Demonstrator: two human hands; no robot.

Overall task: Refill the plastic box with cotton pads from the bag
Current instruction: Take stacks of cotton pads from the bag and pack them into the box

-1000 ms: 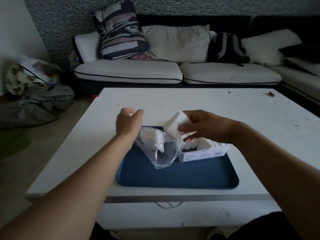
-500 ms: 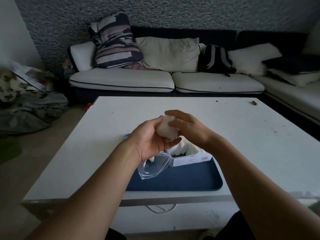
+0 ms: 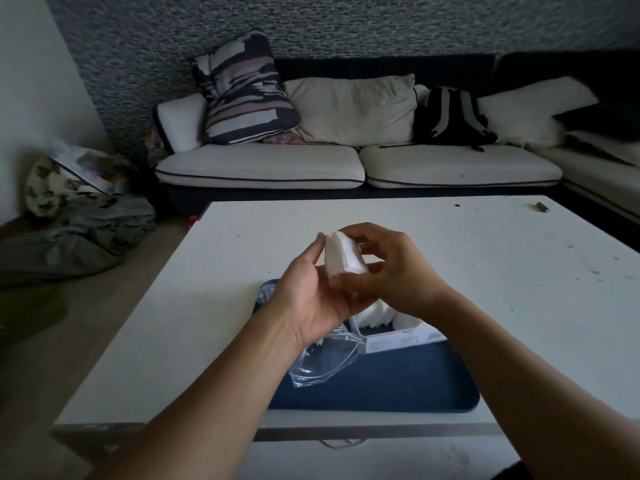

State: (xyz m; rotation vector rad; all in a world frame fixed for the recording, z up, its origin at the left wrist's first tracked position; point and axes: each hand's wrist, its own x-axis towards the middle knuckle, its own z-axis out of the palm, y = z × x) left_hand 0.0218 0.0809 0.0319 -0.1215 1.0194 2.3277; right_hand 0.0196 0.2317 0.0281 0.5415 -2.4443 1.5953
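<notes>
While both hands work above the tray (image 3: 398,393), the right hand (image 3: 391,271) pinches a stack of pads (image 3: 343,252) and the left hand (image 3: 311,299) steadies it with straight fingers. Below sit the box (image 3: 398,337), part-filled, and the limp bag (image 3: 325,358). Squaring the stack's edges first should let it drop in cleanly.

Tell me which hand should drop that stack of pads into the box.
Right, probably. The right hand grips the stack of pads and hovers almost directly above the box; the left hand only steadies the stack's side.
</notes>
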